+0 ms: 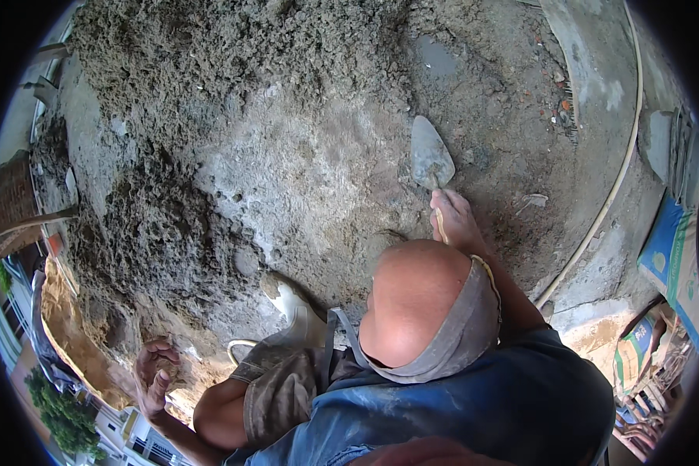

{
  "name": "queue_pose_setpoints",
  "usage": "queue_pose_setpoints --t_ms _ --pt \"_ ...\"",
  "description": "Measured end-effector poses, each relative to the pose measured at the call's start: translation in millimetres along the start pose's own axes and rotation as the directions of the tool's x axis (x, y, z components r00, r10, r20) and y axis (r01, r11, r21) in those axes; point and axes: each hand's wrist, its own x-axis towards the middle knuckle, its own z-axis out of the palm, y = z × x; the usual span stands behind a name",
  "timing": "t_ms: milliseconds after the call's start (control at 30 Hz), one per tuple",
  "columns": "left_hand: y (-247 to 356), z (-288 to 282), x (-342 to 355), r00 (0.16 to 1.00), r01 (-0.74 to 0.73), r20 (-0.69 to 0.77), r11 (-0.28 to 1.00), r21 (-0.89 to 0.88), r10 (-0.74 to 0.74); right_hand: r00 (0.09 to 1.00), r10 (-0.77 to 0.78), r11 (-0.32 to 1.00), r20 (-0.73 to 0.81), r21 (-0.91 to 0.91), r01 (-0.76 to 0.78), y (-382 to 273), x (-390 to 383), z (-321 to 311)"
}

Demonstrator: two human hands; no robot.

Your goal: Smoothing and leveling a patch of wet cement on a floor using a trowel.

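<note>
While the right hand (pixel 457 221) clasps the trowel (pixel 431 154), which points forward, the left hand (pixel 155 378), fingers loosely curled, hangs well apart.

The trowel (pixel 429 149) is showing a metal blade, dull grey and smeared. The ground (pixel 311 175) is looking pale and chalky at its middle, while the mortar (pixel 241 58) along its far edge is showing a rough, crumbly face. By the ground's right edge the hose (pixel 618 186) is looking like smooth plastic; the sack (pixel 670 248) beyond is showing slick, plastic-looking sheeting. The shorts (pixel 279 400) are showing matt cloth – grimy with dirt – and the boot (pixel 293 305) is looking like smooth rubber, its toe crusted.
</note>
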Motion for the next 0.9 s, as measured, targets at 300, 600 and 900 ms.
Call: queue_pose_setpoints --t_ms 300,600,900 --pt "27.0 15.9 22.0 0.996 -0.086 0.021 0.991 0.102 0.084 0.955 -0.235 0.970 -0.181 -0.106 0.218 -66.7 155.5 56.0" --pt "24.0 9.2 7.2 0.997 -0.077 -0.020 0.994 0.074 0.079 0.949 -0.287 0.954 -0.129 0.055 0.296 -107.9 131.7 67.7" --pt "35.2 12.3 20.5 0.995 -0.102 0.030 0.988 0.115 0.100 0.789 -0.614 0.784 -0.025 0.098 0.613 -263.5 174.3 116.0"
